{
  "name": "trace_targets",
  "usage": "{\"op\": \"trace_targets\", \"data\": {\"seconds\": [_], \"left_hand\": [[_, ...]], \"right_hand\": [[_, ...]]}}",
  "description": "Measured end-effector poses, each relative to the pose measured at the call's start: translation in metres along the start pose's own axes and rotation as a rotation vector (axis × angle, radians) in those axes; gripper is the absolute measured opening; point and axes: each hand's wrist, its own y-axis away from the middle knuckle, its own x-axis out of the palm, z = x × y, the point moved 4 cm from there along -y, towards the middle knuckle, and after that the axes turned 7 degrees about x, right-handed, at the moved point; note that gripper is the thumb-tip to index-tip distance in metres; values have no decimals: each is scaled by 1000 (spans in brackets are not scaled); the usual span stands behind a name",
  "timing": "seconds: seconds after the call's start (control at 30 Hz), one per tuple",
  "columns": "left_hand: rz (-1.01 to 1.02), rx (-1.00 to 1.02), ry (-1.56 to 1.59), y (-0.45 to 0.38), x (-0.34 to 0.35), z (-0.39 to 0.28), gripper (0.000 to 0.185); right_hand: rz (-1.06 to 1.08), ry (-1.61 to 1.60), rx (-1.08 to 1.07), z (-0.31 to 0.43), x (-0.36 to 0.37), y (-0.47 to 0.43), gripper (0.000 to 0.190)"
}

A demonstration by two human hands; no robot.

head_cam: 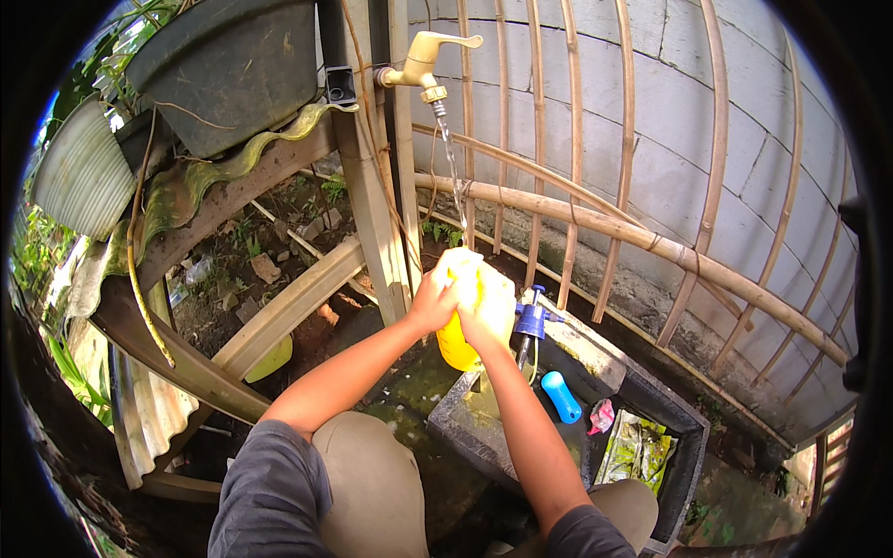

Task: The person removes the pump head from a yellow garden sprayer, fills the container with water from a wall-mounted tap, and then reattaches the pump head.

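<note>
A brass-coloured tap (pixel 422 59) runs, and its thin water stream (pixel 452 167) falls onto my hands. My left hand (pixel 434 296) and my right hand (pixel 492 303) are wrapped around the upper part of a yellow translucent bottle (pixel 457 347), close together. Glare washes out my fingers and the bottle's mouth. Just right of my right hand, a blue pump-sprayer head (pixel 531 321) with a dip tube rests at the edge of a dark stone basin (pixel 687 481). Inside the basin lies a light-blue plastic bottle (pixel 561 397).
A crumpled pink packet (pixel 601 417) and a green-yellow packet (pixel 635 452) lie in the basin. A bamboo fence (pixel 593 216) runs before the grey block wall (pixel 684 91). At left, a black planter (pixel 230 77) stands on corrugated sheeting (pixel 174 188) beside a wooden post (pixel 373 188).
</note>
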Motion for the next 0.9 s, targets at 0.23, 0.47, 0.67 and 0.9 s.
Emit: {"op": "trace_targets", "data": {"seconds": [0.23,0.47,0.67,0.9], "left_hand": [[5,-77,25,2,-2,-2,46],[-17,-66,18,3,-1,2,47],[-20,-41,16,3,-1,4,47],[-28,-76,36,4,0,8,46]], "right_hand": [[-16,-16,-11,1,0,-1,44],[-21,9,8,-3,3,0,43],[-15,21,-16,-5,4,0,45],[-9,31,24,-6,5,1,45]]}}
